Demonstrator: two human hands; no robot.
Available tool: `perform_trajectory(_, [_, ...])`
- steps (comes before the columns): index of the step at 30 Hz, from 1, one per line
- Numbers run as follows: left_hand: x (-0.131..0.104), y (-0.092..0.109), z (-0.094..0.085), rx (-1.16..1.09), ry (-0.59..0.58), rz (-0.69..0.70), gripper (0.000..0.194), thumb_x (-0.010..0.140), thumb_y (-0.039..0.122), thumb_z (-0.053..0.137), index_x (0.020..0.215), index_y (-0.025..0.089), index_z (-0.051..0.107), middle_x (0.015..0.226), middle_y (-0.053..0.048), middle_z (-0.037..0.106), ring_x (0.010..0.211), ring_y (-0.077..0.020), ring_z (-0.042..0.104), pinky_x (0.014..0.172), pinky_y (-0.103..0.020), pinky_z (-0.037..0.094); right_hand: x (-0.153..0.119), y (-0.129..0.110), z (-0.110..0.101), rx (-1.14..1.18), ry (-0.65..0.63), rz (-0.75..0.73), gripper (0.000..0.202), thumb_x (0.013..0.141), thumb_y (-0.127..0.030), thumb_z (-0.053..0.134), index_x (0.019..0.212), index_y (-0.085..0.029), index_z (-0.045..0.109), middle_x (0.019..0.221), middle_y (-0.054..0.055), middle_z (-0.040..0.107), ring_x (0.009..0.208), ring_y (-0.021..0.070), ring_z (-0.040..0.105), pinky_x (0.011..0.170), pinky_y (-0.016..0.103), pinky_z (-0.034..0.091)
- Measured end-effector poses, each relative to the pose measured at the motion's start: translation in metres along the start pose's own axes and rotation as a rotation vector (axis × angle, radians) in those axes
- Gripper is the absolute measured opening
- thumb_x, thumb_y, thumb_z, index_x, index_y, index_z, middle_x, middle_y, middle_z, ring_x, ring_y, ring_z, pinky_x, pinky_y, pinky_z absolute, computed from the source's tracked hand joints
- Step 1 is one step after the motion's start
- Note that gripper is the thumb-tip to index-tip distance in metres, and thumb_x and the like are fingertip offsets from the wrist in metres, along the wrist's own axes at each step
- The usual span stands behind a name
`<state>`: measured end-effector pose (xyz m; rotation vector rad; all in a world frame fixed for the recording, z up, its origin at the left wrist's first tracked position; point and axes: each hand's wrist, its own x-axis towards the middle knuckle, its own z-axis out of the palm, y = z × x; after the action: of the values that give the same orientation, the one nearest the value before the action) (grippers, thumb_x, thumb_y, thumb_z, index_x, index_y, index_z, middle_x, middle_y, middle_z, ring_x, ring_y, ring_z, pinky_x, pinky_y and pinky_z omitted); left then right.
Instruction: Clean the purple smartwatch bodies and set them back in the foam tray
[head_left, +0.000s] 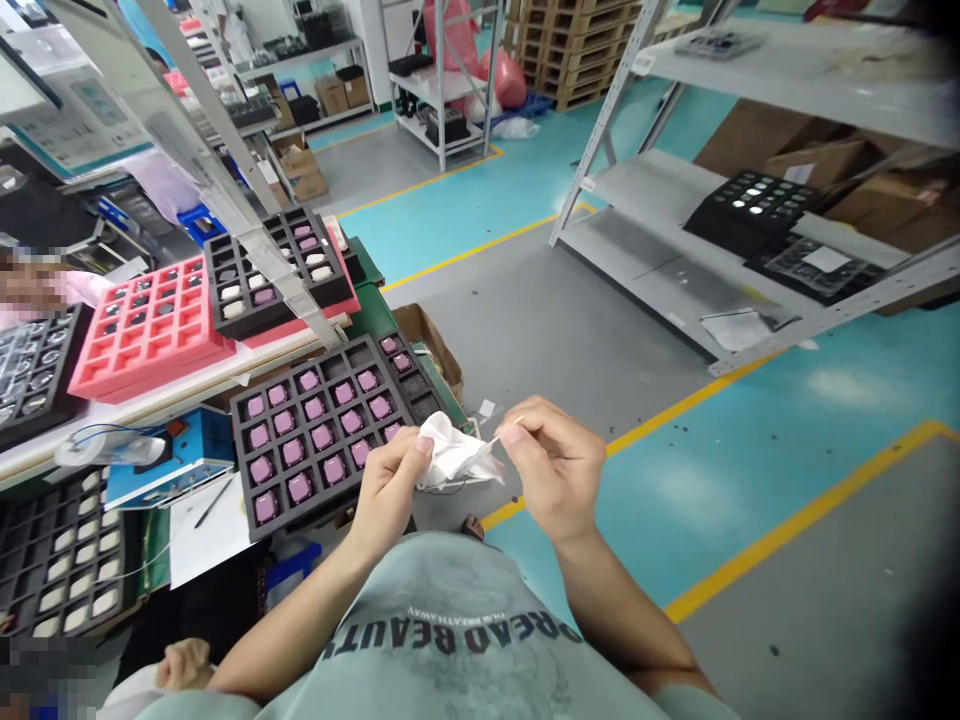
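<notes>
A crumpled white cloth (456, 452) is pinched between the thumb and fingers of my left hand (394, 480). To its right, my right hand (559, 465) holds a thin pale stick (508, 430) between thumb and fingertips. The stick's lower left end points at the cloth's right edge; whether they touch cannot be made out. Just left of and behind my left hand lies a black tray (304, 425) with rows of purple square pieces, and one slot at its back holds no piece.
Pink trays (154, 325) and a black tray (277, 265) stand on the bench at left. Near them is a blue box (176, 455). A metal shelf (645, 280) rises at right. Another person's hand (186, 664) shows at lower left. A cardboard box (431, 345) sits beyond the purple pieces.
</notes>
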<state>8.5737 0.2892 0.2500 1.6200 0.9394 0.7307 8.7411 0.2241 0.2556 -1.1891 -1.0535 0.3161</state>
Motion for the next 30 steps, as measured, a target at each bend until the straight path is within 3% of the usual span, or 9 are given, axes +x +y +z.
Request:
perform_trajectory(6, [-0.006, -0.004, -0.005, 0.026, 0.05, 0.028, 0.054, 0.102, 0.055, 0.05, 0.061, 0.021, 0.046, 0.068, -0.002, 0.046, 0.071, -0.018, 0.04, 0.071, -0.034, 0.039, -0.004, 0.001, 0.001, 0.014, 0.238, -0.044, 0.024, 0.095, -0.022, 0.06, 0.071, -0.025, 0.059, 0.065, 0.001, 0.056, 0.061, 0.0173, 0.053, 0.057, 0.035, 0.043])
perform_trajectory(10, [-0.009, -0.008, -0.008, 0.042, 0.095, 0.001, 0.052, 0.103, 0.053, 0.049, 0.063, 0.021, 0.049, 0.068, -0.001, 0.047, 0.068, -0.0174, 0.04, 0.066, -0.033, 0.037, -0.006, 0.002, 0.003, -0.009, 0.292, -0.049, 0.022, 0.093, -0.025, 0.059, 0.071, -0.025, 0.058, 0.064, 0.001, 0.055, 0.061, 0.0188, 0.052, 0.058, 0.037, 0.045])
perform_trajectory(13, [-0.012, -0.014, -0.016, 0.106, 0.139, 0.081, 0.049, 0.101, 0.047, 0.053, 0.06, 0.02, 0.049, 0.067, -0.002, 0.046, 0.069, -0.0178, 0.041, 0.066, -0.033, 0.035, -0.004, 0.001, 0.003, 0.03, 0.428, -0.095, 0.023, 0.091, -0.021, 0.057, 0.069, -0.025, 0.056, 0.062, 0.0, 0.05, 0.059, 0.018, 0.05, 0.055, 0.035, 0.041])
perform_trajectory(16, [-0.015, -0.024, -0.029, 0.067, 0.24, 0.004, 0.043, 0.097, 0.044, 0.058, 0.062, 0.019, 0.053, 0.068, -0.001, 0.048, 0.066, -0.016, 0.039, 0.061, -0.031, 0.031, 0.001, 0.001, -0.002, 0.118, 0.542, -0.108, 0.024, 0.09, -0.018, 0.055, 0.067, -0.024, 0.052, 0.063, -0.001, 0.046, 0.054, 0.015, 0.045, 0.049, 0.031, 0.035])
perform_trajectory(18, [-0.015, -0.032, -0.036, -0.037, 0.334, -0.092, 0.041, 0.094, 0.045, 0.061, 0.064, 0.018, 0.057, 0.068, -0.001, 0.051, 0.063, -0.0148, 0.038, 0.058, -0.029, 0.029, 0.003, 0.002, -0.005, 0.17, 0.518, -0.103, 0.023, 0.089, -0.017, 0.056, 0.067, -0.023, 0.053, 0.064, -0.002, 0.048, 0.053, 0.0129, 0.044, 0.047, 0.029, 0.033])
perform_trajectory(21, [-0.016, -0.037, -0.04, -0.224, 0.383, -0.126, 0.039, 0.092, 0.048, 0.066, 0.067, 0.017, 0.063, 0.069, -0.002, 0.055, 0.065, -0.0148, 0.041, 0.06, -0.028, 0.032, -0.003, 0.006, -0.005, 0.216, 0.353, -0.047, 0.026, 0.09, -0.016, 0.059, 0.065, -0.021, 0.056, 0.063, -0.003, 0.051, 0.055, 0.012, 0.046, 0.048, 0.027, 0.035])
perform_trajectory(25, [-0.017, -0.032, -0.029, -0.28, 0.17, 0.021, 0.048, 0.093, 0.047, 0.067, 0.056, 0.018, 0.055, 0.067, -0.003, 0.053, 0.069, -0.017, 0.043, 0.068, -0.032, 0.037, -0.02, 0.009, 0.007, 0.211, 0.153, 0.031, 0.028, 0.096, -0.018, 0.06, 0.068, -0.021, 0.057, 0.064, -0.003, 0.054, 0.061, 0.0125, 0.05, 0.054, 0.028, 0.037])
perform_trajectory(30, [-0.019, -0.014, -0.016, -0.29, -0.088, 0.126, 0.053, 0.099, 0.043, 0.061, 0.054, 0.018, 0.048, 0.063, -0.002, 0.045, 0.07, -0.0168, 0.04, 0.072, -0.033, 0.036, -0.032, 0.001, 0.017, 0.104, 0.039, -0.036, 0.025, 0.097, -0.017, 0.06, 0.072, -0.021, 0.06, 0.068, -0.002, 0.057, 0.065, 0.0133, 0.052, 0.059, 0.03, 0.041])
